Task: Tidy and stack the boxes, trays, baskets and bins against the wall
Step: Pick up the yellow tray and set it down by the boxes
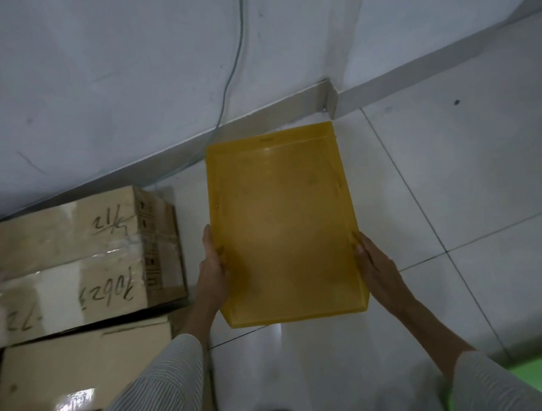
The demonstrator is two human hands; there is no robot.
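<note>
Looking down from the head camera, a yellow plastic tray (283,229) is held between both hands above a pale tiled floor (447,183). The tray is shallow, rectangular and open side up, with its long axis running away from the person; its far short edge lies near the skirting board (290,104) at the foot of the grey wall (105,72). Whether the far edge touches the floor cannot be told.

The left hand (213,268) grasps the tray's left long rim at the near half, thumb over the rim on the inside and fingers hidden below. The right hand (378,269) clasps the right long rim opposite, thumb lying along the rim's top and fingers out of sight underneath. Both forearms carry striped sleeves (159,381) pushed back from the wrists.

Left of the tray, just beside it, a taped cardboard box (81,261) sits with handwritten numbers on its top, its far side close to the wall. A second cardboard box (85,374) lies nearer the camera, partly under the first one's near edge as seen here, with tape glare on its top.

A thin cable (228,83) runs down the wall and reaches the floor behind the tray's far left corner. A green patch (536,371) shows at the lower right edge.
</note>
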